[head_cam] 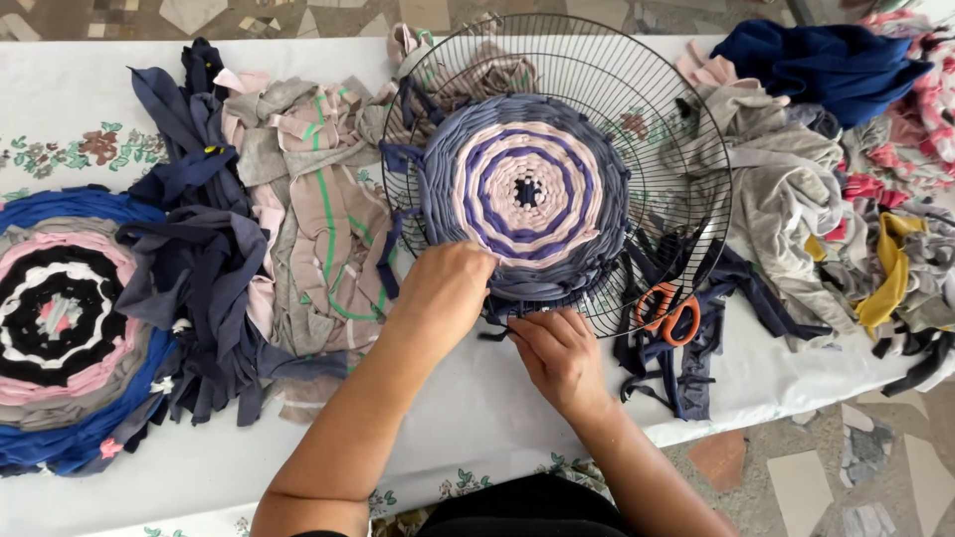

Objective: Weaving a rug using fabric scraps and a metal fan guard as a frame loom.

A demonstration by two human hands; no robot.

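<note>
A round woven mat (525, 194) of fabric strips is seen mounted on a black wire fan guard (676, 129), which lies flat on a white table cover (477, 398). The mat is built in concentric rings: a dark centre, then pale pink and purple bands, with a grey-blue outer band. Bare wire spokes are left uncovered between the mat's edge and the guard's rim, widest on the right side.

The left hand (445, 290) is pressed on the mat's lower-left edge, fingers curled over the weave; what it pinches cannot be told. The right hand (559, 350) is closed narrowly on a dark fabric strip (494, 333) at the guard's near rim.

Orange-handled scissors (668, 313) are noted just beside the right hand, under the rim. Strip piles (298, 219) crowd the left, a clothing heap (846, 189) the right. A finished blue-rimmed mat (60, 318) lies at the far left. Bare cover is left only near the table's front edge.
</note>
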